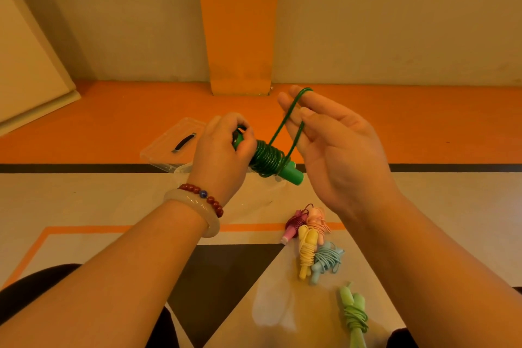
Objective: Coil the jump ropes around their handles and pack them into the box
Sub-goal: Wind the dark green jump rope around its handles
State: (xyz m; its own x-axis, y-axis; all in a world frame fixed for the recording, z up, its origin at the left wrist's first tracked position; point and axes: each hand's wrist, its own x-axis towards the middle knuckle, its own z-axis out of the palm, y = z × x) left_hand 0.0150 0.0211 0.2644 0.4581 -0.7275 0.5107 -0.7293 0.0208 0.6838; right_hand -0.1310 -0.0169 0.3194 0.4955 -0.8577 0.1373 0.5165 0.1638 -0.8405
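Two hands on the green jump rope [267, 159]: the left hand [223, 147] was clenched around the far end of the green handles [291, 175], with most of the rope coiled tight right beside its knuckles. The right hand [339, 150] was flat and relaxed, not gripping, the last loop [293, 110] just hooked over its fingers. The clear box [158, 152] sat on the floor just behind the left hand. Below the right wrist lay a maroon rope [295, 224], pink rope [317, 220], yellow rope [306, 251], blue rope [326, 258] and light green rope [354, 313], all coiled.
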